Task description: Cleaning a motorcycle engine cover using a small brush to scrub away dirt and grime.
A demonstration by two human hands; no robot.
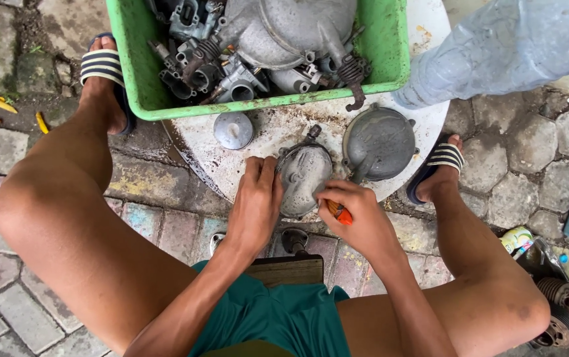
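Grey cast-metal cover [303, 177], dirty, lies at the near edge of the round white surface [198, 149], between the knees of a seated person.

- Left hand [255, 201]: flat on the cover's left side, fingers together, pressing it down to steady it.
- Right hand [357, 215]: fingers clamped on an orange-handled tool [340, 213], likely a screwdriver; tip hidden, aimed at the cover's right rim.
- Step in hand, by my reading: working a fastener or seam on the cover while it is braced. Next move would call for firm downward hold from the left hand and the tip kept seated, since the cover sits close to the edge and could slide off.
- Just right of it, touching or nearly so: a second, rounder grey cover [379, 142]. Left, apart: small metal cap [233, 129].
- Behind: green crate [135, 73] full of engine parts, overhanging the surface.
- Upper right: clear plastic bottle [502, 46], tilted.
- Feet in striped sandals on paving stones; more parts on the ground at far right.
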